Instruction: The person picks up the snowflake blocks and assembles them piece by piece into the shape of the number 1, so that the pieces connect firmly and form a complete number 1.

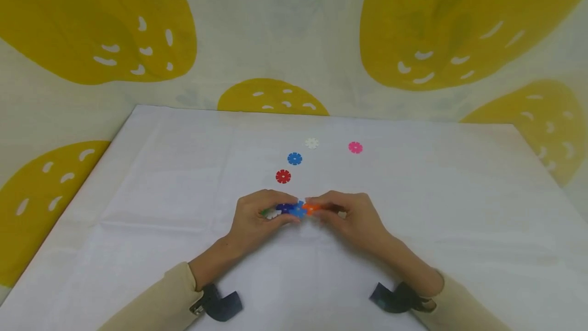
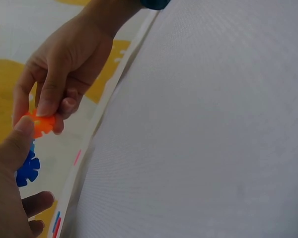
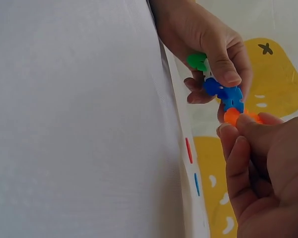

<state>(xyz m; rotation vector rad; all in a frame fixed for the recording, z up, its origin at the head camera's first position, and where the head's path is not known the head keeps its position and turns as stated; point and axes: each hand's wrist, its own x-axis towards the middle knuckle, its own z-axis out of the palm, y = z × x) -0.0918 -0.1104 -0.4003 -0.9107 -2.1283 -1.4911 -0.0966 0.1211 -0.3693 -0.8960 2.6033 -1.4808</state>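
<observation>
My left hand (image 1: 254, 216) grips a short chain of interlocking snowflake discs between thumb and fingers. In the right wrist view the chain runs from a green disc (image 3: 196, 61) through a white one to a dark blue disc (image 3: 213, 88) and a light blue disc (image 3: 233, 97). Opposite it, my right hand (image 1: 356, 213) pinches an orange disc (image 2: 43, 126) by thumb and fingertips. The orange disc's edge meets the light blue disc; whether their slots are joined I cannot tell. Both hands are close together over the table, and fingers hide parts of the discs.
On the white-covered table (image 1: 184, 167) beyond the hands lie a red disc (image 1: 283, 176), a blue disc (image 1: 295, 158), a white disc (image 1: 312, 143) and, farther right, a pink disc (image 1: 356, 147). A cloth with yellow fruit shapes (image 1: 275, 29) hangs behind the table's far edge.
</observation>
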